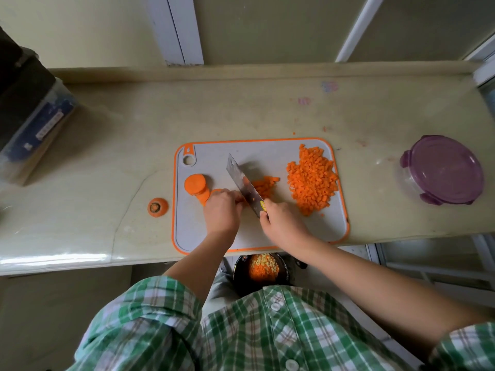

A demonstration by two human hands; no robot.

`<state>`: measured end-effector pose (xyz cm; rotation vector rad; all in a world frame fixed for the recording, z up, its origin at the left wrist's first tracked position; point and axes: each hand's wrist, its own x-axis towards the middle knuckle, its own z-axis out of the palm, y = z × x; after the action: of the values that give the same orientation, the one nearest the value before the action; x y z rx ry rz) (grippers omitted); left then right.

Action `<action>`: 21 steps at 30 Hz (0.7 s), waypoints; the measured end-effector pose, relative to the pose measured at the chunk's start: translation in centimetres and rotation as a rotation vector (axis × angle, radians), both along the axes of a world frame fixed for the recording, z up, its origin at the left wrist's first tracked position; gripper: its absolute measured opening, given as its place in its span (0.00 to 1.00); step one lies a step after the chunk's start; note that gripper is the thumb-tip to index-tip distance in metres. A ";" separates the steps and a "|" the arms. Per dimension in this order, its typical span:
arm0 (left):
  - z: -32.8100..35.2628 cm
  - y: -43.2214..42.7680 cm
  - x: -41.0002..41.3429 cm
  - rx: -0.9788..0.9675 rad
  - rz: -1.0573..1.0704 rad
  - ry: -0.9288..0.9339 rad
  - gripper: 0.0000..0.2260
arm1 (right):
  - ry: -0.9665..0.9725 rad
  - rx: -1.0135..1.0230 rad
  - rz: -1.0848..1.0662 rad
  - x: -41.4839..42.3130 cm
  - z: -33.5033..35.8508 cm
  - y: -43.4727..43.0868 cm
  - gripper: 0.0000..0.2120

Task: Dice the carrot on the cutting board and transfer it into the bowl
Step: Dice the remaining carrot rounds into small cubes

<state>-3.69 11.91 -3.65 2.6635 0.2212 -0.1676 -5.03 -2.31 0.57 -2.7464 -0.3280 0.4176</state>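
Left hand (222,211) pinning orange carrot strips (239,196) steady; right hand (281,223) gripping steel cleaver (241,178) mid grey orange-rimmed cutting board (214,162), diced heap (312,180) aside rightward.

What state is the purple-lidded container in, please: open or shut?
Shut: the purple lid sits flat over the clear container, covering its top.

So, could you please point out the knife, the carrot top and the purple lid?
knife (241,181), head view, middle of the blade.
carrot top (157,207), head view, the cut-off stem end.
purple lid (446,172), head view, its centre.

Diced carrot pile (310,180) on cutting board (214,156)
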 end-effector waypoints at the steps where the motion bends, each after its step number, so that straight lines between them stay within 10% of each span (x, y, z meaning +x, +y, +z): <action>1: -0.1 0.0 0.0 0.009 0.006 0.007 0.06 | -0.002 0.001 0.001 0.0 0.0 0.0 0.06; 21: -0.5 -0.5 0.4 -0.046 0.007 0.006 0.05 | -0.043 0.123 -0.183 0.5 -1.6 -1.0 0.08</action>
<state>-3.33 11.39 -4.11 2.6165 0.2263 -0.1765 -4.55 -3.33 -1.03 -2.6386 -0.1075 0.2805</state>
